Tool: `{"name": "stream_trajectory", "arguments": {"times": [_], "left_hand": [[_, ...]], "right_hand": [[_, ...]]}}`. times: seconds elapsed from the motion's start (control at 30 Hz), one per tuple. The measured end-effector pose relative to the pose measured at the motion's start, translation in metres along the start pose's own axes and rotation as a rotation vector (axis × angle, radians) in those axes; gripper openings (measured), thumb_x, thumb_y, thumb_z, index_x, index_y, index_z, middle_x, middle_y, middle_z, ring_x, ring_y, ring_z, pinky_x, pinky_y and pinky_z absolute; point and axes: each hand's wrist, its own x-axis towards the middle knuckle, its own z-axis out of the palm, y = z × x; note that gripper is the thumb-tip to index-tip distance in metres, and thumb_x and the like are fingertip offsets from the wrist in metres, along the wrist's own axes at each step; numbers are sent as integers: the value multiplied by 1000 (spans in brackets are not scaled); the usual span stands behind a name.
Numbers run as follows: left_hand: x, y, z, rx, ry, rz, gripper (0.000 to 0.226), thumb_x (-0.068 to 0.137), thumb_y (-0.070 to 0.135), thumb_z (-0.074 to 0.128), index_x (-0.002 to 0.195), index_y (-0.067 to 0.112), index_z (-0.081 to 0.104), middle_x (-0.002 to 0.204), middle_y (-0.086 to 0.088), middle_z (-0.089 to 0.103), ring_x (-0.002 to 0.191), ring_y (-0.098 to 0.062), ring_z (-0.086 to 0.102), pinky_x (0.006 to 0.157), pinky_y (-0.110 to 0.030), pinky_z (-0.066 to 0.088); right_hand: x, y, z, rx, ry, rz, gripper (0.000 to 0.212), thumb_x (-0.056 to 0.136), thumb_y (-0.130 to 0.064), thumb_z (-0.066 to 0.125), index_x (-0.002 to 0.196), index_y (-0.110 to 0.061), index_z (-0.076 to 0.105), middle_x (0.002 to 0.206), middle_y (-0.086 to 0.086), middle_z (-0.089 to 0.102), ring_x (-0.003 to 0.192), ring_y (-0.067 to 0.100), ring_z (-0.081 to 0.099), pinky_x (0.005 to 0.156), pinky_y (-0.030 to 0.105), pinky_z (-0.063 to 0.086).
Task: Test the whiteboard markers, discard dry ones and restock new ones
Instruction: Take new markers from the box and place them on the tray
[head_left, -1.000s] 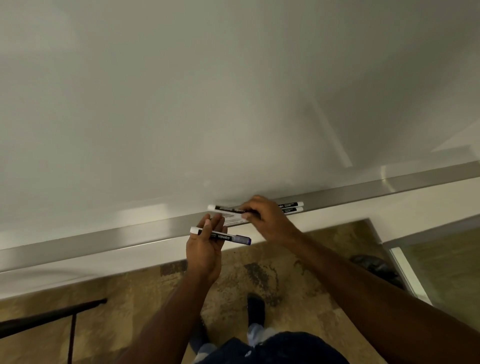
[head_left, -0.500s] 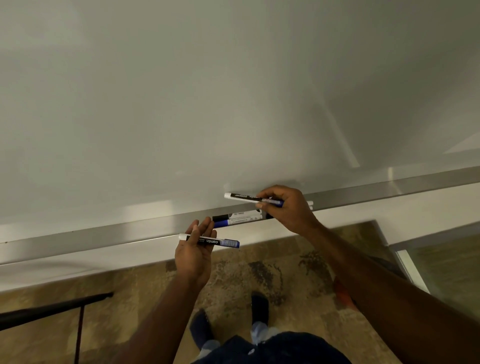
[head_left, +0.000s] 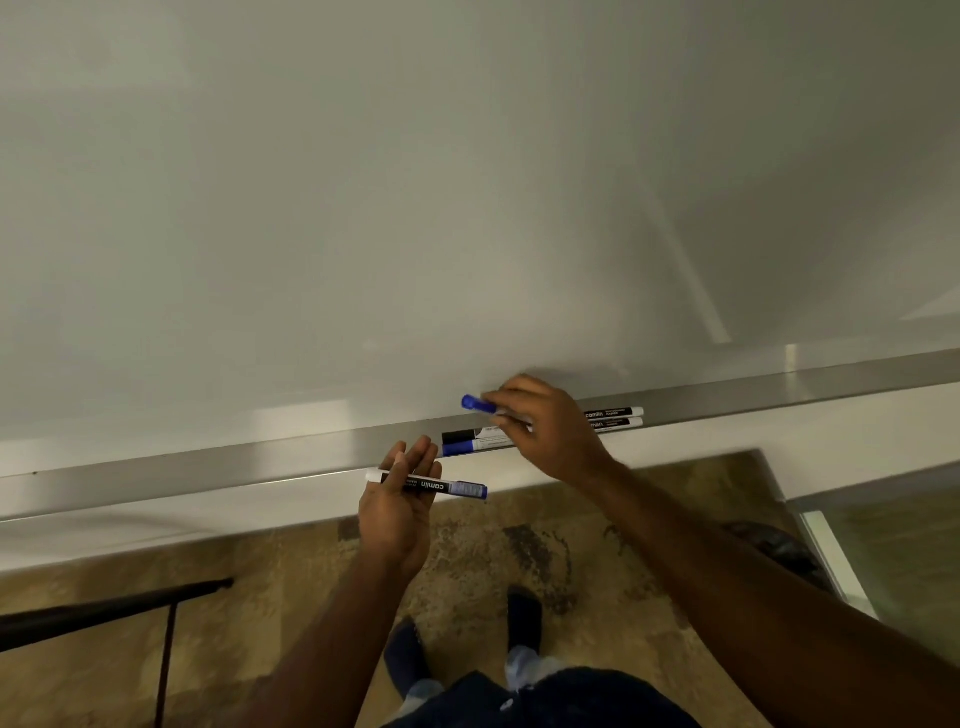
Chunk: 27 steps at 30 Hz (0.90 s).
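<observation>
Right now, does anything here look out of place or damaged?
Nothing stands out. A black-capped marker and a blue-capped marker lie side by side in the tray; the left hand holds a third marker, the right hand pinches a fourth marker.

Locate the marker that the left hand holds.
Head view, centre: the marker sits across the left hand, just below the tray's front edge, lower left of the right hand gripping a second marker.

We wear a dark navy garment (head_left: 540, 701); pale blue trouser legs (head_left: 527, 667) below it; dark footwear (head_left: 523, 613); our left hand (head_left: 397, 499), right hand (head_left: 550, 431) and forearms (head_left: 727, 561) are bare.
</observation>
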Motion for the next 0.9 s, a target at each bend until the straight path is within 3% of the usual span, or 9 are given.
{"name": "stream_trajectory", "arguments": {"times": [0.17,0.33,0.57,0.9], "left_hand": [[-2,4,-3,-8,4,5,30,104,9,39,133,8,45,118,-15,68,110,-26,66,96,-38,50],[-3,6,-3,-17,3,2,29,103,8,41,131,8,45,120,-16,67,112,-27,65,97,-38,50],[-1,7,-6,-26,0,4,30,102,9,40,132,8,44,122,-17,64,117,-30,62,102,-40,46],[3,6,-3,-15,-4,1,28,103,9,40,130,9,45,122,-17,65,116,-29,62,103,-40,46]], "right_hand": [[4,7,36,-260,-107,15,20,90,-9,63,108,-5,70,100,10,71,91,25,65,77,34,51],[12,13,56,-503,-153,-28,28,74,-5,75,101,-10,74,92,4,74,87,23,65,69,32,55],[12,12,62,-597,-182,5,27,72,-7,77,98,-10,74,91,6,73,85,25,64,71,35,56],[8,18,66,-588,-85,-38,33,68,-4,78,100,-9,73,93,6,73,86,25,66,81,36,54]]}}
